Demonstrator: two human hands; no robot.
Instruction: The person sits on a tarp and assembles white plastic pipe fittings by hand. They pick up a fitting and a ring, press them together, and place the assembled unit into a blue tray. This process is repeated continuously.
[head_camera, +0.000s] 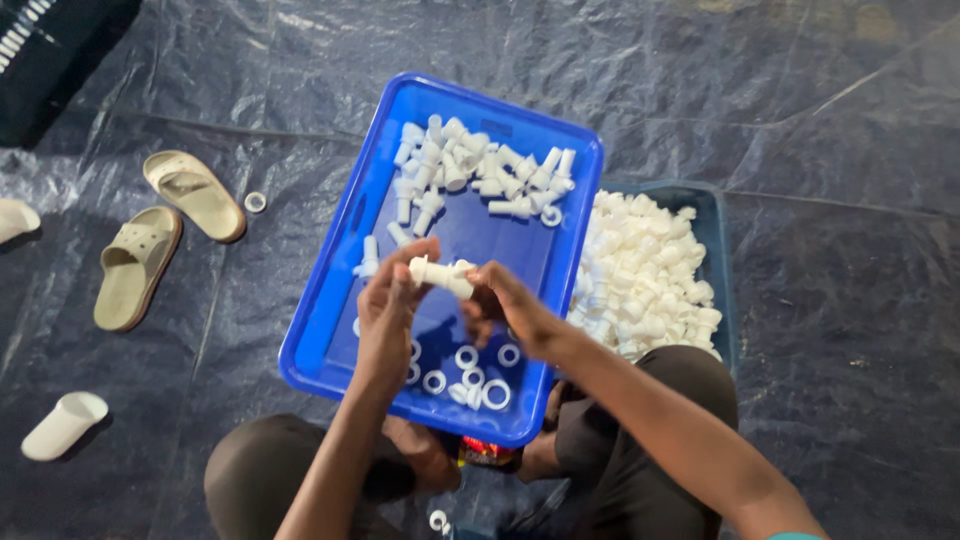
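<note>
Both hands meet over a blue plastic tray (330, 330). My left hand (390, 310) and my right hand (505, 305) together grip one small white plastic tube fitting (440, 274), each pinching an end. Below the hands, several white rings (480, 385) lie on the tray's near part. A heap of white tube pieces (470, 170) fills the tray's far end.
A darker bin (715, 215) heaped with white plastic parts (645, 275) sits right of the tray. A pair of beige sandals (160, 230) lies on the dark tarp at left, with a white ring (255, 202) and a white shoe (62, 427) nearby. My knees are below the tray.
</note>
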